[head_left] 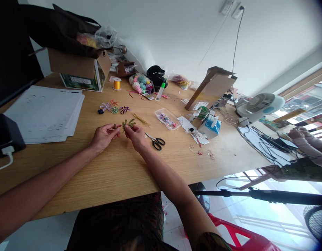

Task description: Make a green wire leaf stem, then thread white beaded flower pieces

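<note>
Over the table (72,177), I see the right hand (134,135), fingers clamped low on a green sprig (130,122), apparently to leave its top free. At its nine o'clock, the left hand (104,137) pinches an olive bit (115,126), fingers together; scissors (154,139) lie at four, probably for easy reach.

we see rough-looking green loops (130,123), a smooth wood-grained table (98,177), a glossy plastic tray (172,115), metal-bladed scissors (154,140), a matt cardboard box (72,63).
</note>
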`<action>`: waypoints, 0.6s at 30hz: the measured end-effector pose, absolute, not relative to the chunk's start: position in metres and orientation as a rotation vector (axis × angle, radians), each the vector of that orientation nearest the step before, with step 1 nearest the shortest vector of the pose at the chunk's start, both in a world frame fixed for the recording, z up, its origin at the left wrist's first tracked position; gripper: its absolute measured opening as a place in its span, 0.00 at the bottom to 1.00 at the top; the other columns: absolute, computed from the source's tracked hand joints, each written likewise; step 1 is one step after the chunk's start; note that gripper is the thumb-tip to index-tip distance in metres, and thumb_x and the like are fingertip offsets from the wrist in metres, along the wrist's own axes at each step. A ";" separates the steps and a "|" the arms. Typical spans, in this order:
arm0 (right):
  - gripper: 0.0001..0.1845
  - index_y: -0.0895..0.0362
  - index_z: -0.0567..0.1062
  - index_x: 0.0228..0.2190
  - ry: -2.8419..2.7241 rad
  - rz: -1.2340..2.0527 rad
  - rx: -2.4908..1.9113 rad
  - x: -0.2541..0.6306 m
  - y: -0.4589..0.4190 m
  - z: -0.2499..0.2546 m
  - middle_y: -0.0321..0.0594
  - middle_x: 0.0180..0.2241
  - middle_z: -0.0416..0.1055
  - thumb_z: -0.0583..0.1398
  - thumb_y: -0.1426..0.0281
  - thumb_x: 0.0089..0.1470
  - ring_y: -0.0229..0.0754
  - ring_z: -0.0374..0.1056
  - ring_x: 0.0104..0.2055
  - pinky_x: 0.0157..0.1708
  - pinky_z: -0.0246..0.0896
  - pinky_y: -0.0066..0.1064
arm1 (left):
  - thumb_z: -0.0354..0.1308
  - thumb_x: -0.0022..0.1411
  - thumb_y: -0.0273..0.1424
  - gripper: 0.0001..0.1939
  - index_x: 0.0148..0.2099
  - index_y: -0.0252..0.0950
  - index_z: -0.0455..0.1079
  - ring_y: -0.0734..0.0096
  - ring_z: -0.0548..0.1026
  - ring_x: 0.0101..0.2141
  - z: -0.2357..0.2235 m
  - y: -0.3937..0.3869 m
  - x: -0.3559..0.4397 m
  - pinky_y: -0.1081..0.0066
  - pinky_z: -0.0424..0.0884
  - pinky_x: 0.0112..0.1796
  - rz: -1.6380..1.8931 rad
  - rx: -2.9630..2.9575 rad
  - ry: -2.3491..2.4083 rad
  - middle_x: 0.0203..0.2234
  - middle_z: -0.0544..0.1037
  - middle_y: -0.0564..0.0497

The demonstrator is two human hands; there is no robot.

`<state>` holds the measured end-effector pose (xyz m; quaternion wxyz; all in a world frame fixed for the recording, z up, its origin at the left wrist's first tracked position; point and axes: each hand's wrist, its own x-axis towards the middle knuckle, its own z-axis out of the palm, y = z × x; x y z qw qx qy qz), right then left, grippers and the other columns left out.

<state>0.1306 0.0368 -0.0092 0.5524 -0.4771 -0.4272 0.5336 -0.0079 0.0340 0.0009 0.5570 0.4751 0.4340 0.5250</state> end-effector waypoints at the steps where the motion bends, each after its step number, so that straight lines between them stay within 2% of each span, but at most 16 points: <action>1: 0.20 0.56 0.65 0.19 -1.006 1.258 -1.131 0.131 0.037 -0.009 0.31 0.17 0.63 0.66 0.57 0.46 0.32 0.55 0.20 0.20 0.50 0.26 | 0.71 0.43 0.28 0.18 0.39 0.32 0.75 0.74 0.71 0.22 0.001 0.034 -0.008 0.76 0.61 0.22 1.248 1.112 1.030 0.22 0.74 0.53; 4: 0.18 0.56 0.66 0.20 -0.999 1.264 -1.128 0.131 0.037 -0.010 0.31 0.17 0.63 0.66 0.57 0.45 0.32 0.56 0.20 0.20 0.50 0.26 | 0.73 0.37 0.24 0.20 0.35 0.35 0.70 0.73 0.73 0.21 0.000 0.035 -0.008 0.76 0.62 0.21 1.326 1.077 1.060 0.22 0.75 0.55; 7: 0.17 0.56 0.67 0.20 -0.991 1.293 -1.112 0.131 0.037 -0.009 0.31 0.17 0.63 0.66 0.59 0.46 0.31 0.56 0.20 0.20 0.51 0.26 | 0.71 0.42 0.24 0.14 0.29 0.36 0.67 0.73 0.72 0.20 -0.002 0.036 -0.007 0.76 0.64 0.20 1.350 1.094 1.084 0.19 0.74 0.54; 11: 0.17 0.55 0.65 0.19 -0.977 1.294 -1.099 0.130 0.037 -0.010 0.31 0.17 0.62 0.66 0.61 0.47 0.31 0.55 0.20 0.20 0.50 0.26 | 0.67 0.48 0.27 0.07 0.28 0.34 0.71 0.73 0.73 0.20 -0.004 0.035 -0.006 0.76 0.62 0.18 1.336 1.125 1.094 0.21 0.76 0.50; 14: 0.18 0.56 0.65 0.19 -0.980 1.288 -1.116 0.129 0.036 -0.009 0.31 0.16 0.62 0.66 0.61 0.47 0.32 0.56 0.20 0.20 0.50 0.26 | 0.68 0.48 0.30 0.07 0.28 0.34 0.73 0.73 0.72 0.19 -0.005 0.035 -0.006 0.76 0.58 0.16 1.324 1.117 1.098 0.24 0.78 0.49; 18: 0.18 0.56 0.66 0.19 -0.987 1.287 -1.134 0.128 0.036 -0.008 0.31 0.17 0.62 0.66 0.61 0.48 0.31 0.55 0.20 0.20 0.49 0.26 | 0.69 0.47 0.32 0.10 0.32 0.33 0.76 0.76 0.69 0.20 -0.004 0.035 -0.006 0.76 0.59 0.19 1.283 1.105 1.062 0.19 0.75 0.52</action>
